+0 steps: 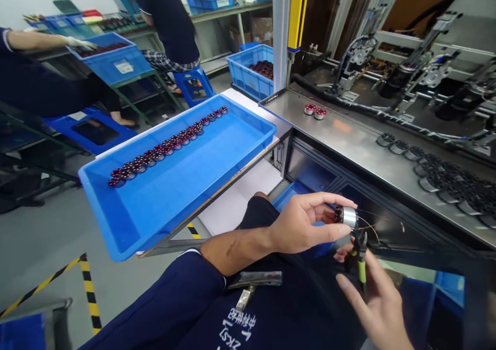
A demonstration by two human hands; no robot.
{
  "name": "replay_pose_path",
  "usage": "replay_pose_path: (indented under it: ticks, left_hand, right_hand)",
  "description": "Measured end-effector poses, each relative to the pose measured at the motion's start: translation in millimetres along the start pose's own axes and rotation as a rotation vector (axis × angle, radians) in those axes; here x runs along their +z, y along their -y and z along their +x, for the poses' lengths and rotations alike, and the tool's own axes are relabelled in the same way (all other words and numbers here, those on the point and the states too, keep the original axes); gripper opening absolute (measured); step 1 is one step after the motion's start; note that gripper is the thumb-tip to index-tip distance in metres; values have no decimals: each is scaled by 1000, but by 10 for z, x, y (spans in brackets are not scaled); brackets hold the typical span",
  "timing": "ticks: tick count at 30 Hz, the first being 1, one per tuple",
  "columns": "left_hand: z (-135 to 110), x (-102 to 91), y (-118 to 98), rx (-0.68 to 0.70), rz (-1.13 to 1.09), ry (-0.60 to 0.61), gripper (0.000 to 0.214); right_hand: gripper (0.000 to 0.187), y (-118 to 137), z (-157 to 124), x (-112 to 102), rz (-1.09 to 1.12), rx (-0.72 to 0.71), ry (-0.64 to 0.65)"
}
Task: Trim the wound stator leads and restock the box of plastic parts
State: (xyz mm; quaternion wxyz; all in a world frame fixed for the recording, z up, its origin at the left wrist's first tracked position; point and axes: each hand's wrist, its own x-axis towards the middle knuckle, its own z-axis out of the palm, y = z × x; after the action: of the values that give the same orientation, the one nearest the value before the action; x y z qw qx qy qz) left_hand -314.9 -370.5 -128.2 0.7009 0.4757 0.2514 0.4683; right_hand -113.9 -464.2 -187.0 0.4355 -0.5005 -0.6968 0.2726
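Observation:
My left hand [296, 223] grips a small silver motor stator [348, 217] between thumb and fingers, with thin copper wires [372, 225] trailing from its right side. Just below it, my right hand [374, 298] holds wire cutters [360, 262] with yellow-green and black handles. The cutters' jaws point up and lie close to the wires; whether they touch them I cannot tell. To the left, a blue tray [186, 185] carries a line of similar parts [166, 146] with red and black tops along its far side.
On the metal worktop [329, 143], two red-topped parts [314, 111] sit near the left end, and many black-topped ones [445, 179] at the right. Machinery [403, 71] stands behind. A yellow post [297, 14] rises at the corner. Two co-workers [166, 25] sit beyond, near blue bins [253, 76].

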Motion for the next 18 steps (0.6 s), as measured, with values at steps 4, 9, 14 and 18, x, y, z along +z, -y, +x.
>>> replay_pose_path:
  ticks: [4, 9, 14, 18]
  left_hand:
    - [-9, 49, -21, -10, 2, 4, 38]
    - [-50, 53, -61, -16, 19, -8, 37]
    - [-67, 55, -50, 0, 21, -4, 39]
    - [-67, 50, -11, 7, 20, 2, 39]
  right_hand:
    - [53, 6, 6, -30, -60, -47, -3]
    - [59, 97, 121, -8, -45, -177, -20]
    - [52, 133, 151, -15, -17, -180, -27]
    - [49, 83, 61, -47, -118, -236, -52]
